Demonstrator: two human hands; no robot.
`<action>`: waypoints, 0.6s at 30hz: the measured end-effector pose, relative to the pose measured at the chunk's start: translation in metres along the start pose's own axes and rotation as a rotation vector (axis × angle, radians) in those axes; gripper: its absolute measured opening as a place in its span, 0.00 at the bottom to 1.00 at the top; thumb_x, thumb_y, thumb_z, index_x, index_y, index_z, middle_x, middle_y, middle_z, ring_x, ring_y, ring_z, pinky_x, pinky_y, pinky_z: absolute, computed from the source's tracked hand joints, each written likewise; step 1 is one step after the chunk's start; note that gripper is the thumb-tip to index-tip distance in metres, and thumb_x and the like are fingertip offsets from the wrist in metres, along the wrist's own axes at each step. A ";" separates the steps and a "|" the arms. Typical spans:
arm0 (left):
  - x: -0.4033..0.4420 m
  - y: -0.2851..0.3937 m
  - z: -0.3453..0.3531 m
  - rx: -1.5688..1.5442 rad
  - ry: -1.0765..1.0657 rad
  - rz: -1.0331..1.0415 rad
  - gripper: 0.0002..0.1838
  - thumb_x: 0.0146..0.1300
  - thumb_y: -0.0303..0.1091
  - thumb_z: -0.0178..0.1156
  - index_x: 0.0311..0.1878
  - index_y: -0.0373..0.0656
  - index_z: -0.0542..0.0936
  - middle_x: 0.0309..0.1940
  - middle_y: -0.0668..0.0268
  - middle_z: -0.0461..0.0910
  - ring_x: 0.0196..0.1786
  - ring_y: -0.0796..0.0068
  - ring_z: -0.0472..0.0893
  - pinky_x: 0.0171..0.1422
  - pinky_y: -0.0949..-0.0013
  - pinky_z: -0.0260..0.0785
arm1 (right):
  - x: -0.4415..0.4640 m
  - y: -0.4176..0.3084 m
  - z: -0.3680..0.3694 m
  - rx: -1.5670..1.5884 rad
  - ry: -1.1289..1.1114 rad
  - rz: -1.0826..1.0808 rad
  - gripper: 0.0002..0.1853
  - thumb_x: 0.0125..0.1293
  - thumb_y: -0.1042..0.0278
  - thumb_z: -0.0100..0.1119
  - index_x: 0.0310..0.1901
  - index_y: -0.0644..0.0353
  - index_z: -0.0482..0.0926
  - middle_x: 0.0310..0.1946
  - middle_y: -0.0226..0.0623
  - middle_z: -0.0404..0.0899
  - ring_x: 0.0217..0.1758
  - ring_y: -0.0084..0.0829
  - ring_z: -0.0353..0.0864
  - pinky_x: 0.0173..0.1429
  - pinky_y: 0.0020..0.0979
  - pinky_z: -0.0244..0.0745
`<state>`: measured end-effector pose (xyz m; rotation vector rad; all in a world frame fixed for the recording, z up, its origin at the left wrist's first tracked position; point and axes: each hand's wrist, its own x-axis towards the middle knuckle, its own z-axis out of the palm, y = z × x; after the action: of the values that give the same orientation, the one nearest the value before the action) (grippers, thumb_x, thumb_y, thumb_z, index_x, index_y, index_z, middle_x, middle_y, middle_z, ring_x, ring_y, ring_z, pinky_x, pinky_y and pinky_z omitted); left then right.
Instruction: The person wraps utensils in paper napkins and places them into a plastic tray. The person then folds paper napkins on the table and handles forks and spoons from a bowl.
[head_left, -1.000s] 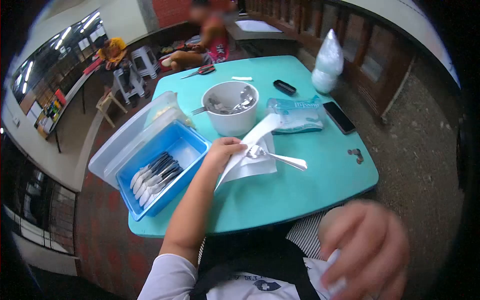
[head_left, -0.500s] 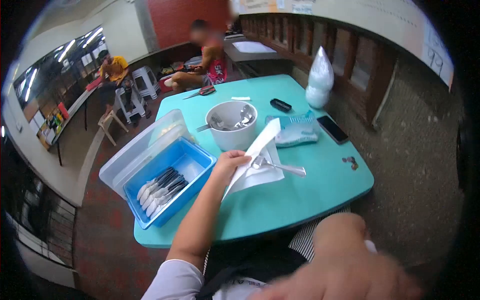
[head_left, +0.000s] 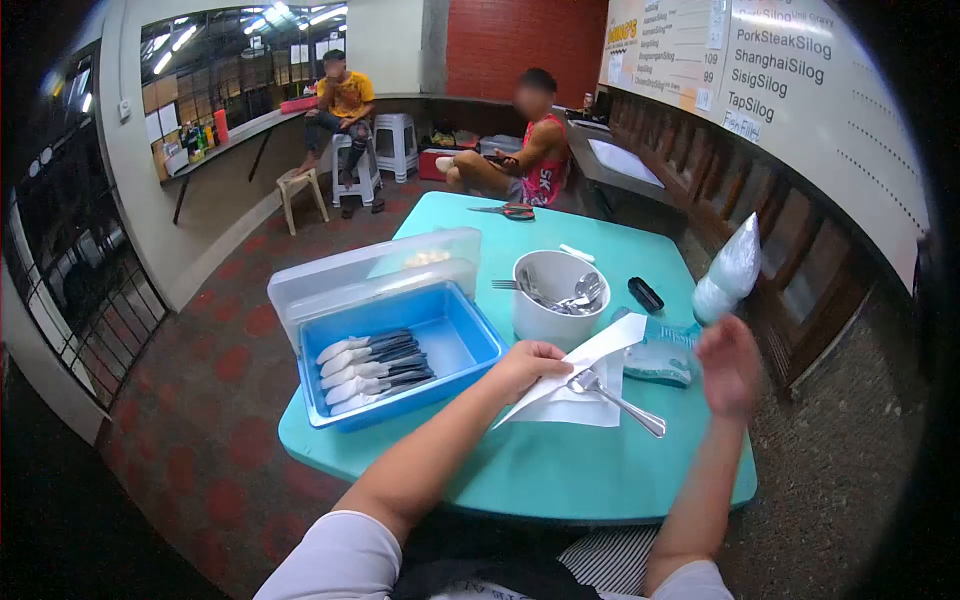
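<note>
My left hand pinches the edge of a folded white paper napkin over the near part of the table. On the napkin lies metal cutlery, its handle pointing right and toward me; the head looks like a spoon's, partly covered by the paper. My right hand is raised at the right, blurred, beside a teal and white tissue pack; its finger pose is unclear. Behind the napkin stands a white bucket with loose spoons and forks.
Left on the turquoise table is a blue tray of several wrapped cutlery bundles, its clear lid tilted up behind. Scissors, a black case and a wrapped white bundle lie farther back. Two people sit beyond.
My right hand has risen from low near my lap to over the table's right side. The left hand still holds the napkin. The camera view has tilted up and turned.
</note>
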<state>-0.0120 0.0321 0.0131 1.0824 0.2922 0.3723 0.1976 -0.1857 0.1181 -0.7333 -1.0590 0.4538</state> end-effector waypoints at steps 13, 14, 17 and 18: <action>0.009 -0.013 -0.007 0.332 0.117 -0.034 0.10 0.51 0.27 0.71 0.35 0.34 0.83 0.29 0.64 0.83 0.30 0.78 0.80 0.34 0.75 0.71 | -0.030 0.144 0.012 0.566 -0.298 0.767 0.58 0.48 0.33 0.69 0.70 0.70 0.56 0.66 0.47 0.67 0.68 0.40 0.68 0.73 0.42 0.61; 0.006 -0.008 -0.006 0.352 0.123 -0.044 0.10 0.51 0.28 0.71 0.35 0.34 0.83 0.29 0.63 0.83 0.29 0.78 0.80 0.34 0.74 0.70 | -0.029 0.140 0.014 0.457 -0.255 0.774 0.53 0.51 0.40 0.70 0.69 0.70 0.57 0.66 0.46 0.67 0.68 0.39 0.68 0.72 0.41 0.62; 0.001 -0.005 0.004 0.415 0.177 -0.056 0.11 0.51 0.28 0.71 0.36 0.33 0.83 0.29 0.62 0.83 0.28 0.77 0.81 0.33 0.74 0.71 | -0.029 0.145 0.010 0.363 -0.131 0.836 0.34 0.59 0.67 0.69 0.64 0.70 0.66 0.59 0.46 0.75 0.60 0.37 0.76 0.66 0.39 0.69; -0.001 -0.005 0.007 0.465 0.175 -0.045 0.11 0.52 0.28 0.71 0.36 0.33 0.83 0.29 0.61 0.84 0.29 0.77 0.81 0.33 0.73 0.72 | -0.027 0.146 0.007 0.313 -0.120 0.866 0.32 0.59 0.69 0.69 0.63 0.70 0.69 0.57 0.45 0.77 0.58 0.37 0.78 0.65 0.38 0.70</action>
<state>-0.0090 0.0242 0.0114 1.4987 0.5778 0.3684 0.1806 -0.1020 -0.0034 -0.8661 -0.7092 1.3856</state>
